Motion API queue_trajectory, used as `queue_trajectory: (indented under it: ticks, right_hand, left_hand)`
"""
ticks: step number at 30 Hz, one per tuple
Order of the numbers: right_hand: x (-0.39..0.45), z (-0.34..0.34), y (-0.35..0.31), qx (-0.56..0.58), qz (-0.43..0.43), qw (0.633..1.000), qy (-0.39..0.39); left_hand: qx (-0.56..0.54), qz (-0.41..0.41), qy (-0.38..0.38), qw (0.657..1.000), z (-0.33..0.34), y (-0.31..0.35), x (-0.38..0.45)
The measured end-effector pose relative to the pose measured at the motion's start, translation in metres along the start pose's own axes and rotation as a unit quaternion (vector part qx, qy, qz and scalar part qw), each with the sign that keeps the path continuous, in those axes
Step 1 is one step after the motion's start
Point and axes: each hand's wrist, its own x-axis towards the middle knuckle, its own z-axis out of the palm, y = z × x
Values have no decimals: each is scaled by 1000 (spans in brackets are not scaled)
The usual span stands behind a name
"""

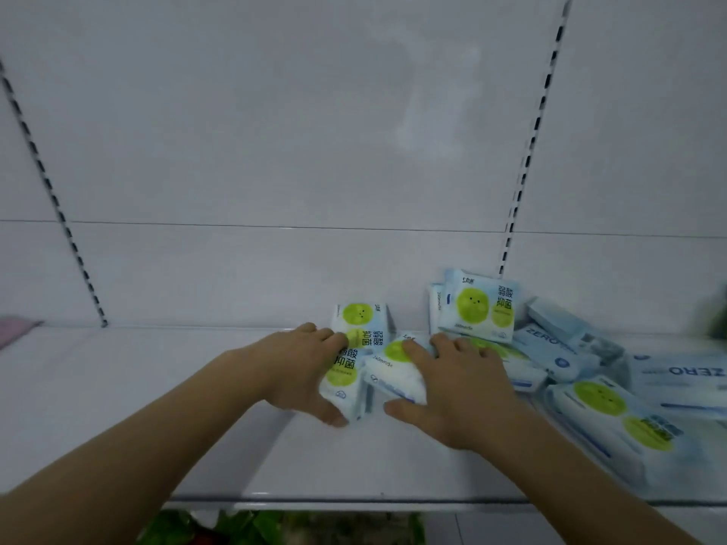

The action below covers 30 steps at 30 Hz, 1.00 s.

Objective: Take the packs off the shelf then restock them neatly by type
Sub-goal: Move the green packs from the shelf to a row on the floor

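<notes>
On the white shelf (118, 407), left hand (293, 371) gripping green-dot pack (346, 371) — right hand (456, 391) on another pack (393, 371)

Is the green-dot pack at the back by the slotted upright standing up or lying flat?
Standing up. The green-dot pack shows its printed face to the camera, tilted slightly and leaning back toward the shelf's back panel, with more packs upright behind it.
</notes>
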Motion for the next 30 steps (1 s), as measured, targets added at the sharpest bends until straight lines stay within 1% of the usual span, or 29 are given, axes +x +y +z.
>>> queue_trajectory:
  ticks: [3, 5, 8, 11, 14, 17, 19, 24, 27, 30]
  right_hand:
    - [6, -5, 2, -12, -12, 999, -27]
    - [7, -12, 2, -21, -44, 999, -17]
    - [11, -27, 2, -21, -87, 996, 14]
    - [21, -44, -12, 55, -139, 987, 61]
    - [26, -55, -40, 116, -219, 965, 83]
    - [23, -56, -83, 127, -322, 937, 55]
    - [18, -55, -119, 122, -371, 919, 48]
    - [-2, -61, -217, 97, -440, 889, 78]
    - [-20, -64, -276, 92, -483, 866, 87]
    - [-44, -57, -340, 89, -526, 841, 85]
  left_hand:
    - [-57, -42, -58, 996, 4, 8, -16]
    - [-82, -64, -59, 993, 9, 11, -28]
    - [-106, -110, -27, 988, 8, 8, -51]
    - [-121, -167, 30, 978, 2, -3, -83]
    - [-126, -218, 85, 964, -2, -11, -123]
    - [-102, -233, 112, 961, -4, -14, -170]
    - [-69, -248, 126, 958, -5, -18, -207]
    - [-39, -324, 147, 934, 8, -25, -308]
    - [-32, -378, 135, 916, 20, -24, -369]
    - [-53, -425, 123, 895, 43, -23, -433]
